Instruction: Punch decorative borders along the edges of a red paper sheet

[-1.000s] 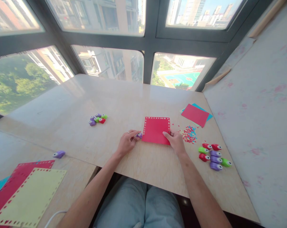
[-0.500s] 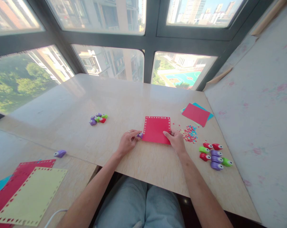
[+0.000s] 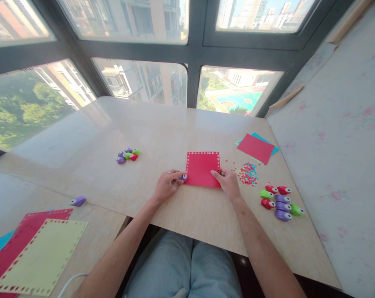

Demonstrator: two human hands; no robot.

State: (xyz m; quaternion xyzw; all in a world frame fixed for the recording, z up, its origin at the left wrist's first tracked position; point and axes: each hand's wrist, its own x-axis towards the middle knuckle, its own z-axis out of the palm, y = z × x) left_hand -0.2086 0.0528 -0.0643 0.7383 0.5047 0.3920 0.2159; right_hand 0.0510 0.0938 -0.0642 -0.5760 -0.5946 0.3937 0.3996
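The person's left hand (image 3: 166, 185) is closed around a small purple paper punch (image 3: 183, 177), pressing it against the left edge of a red paper square (image 3: 202, 169) that lies flat on the tabletop (image 3: 162, 132) just in front of the person. The right hand (image 3: 229, 183) pinches the square's lower right corner between thumb and fingers, holding it down. A row of small punched holes runs along the top, left and right edges of the square. Just right of it lies a scatter of red and blue paper bits (image 3: 247, 173), and beyond that a red sheet on a blue sheet (image 3: 256, 147). Near the right forearm sits a cluster of red, green and purple punches (image 3: 280, 202). A second, smaller cluster of punches (image 3: 127, 155) lies well to the left. On a lower surface at the far left are a lone purple punch (image 3: 78, 201) and a yellow sheet with punched edges (image 3: 41, 256) over red paper.
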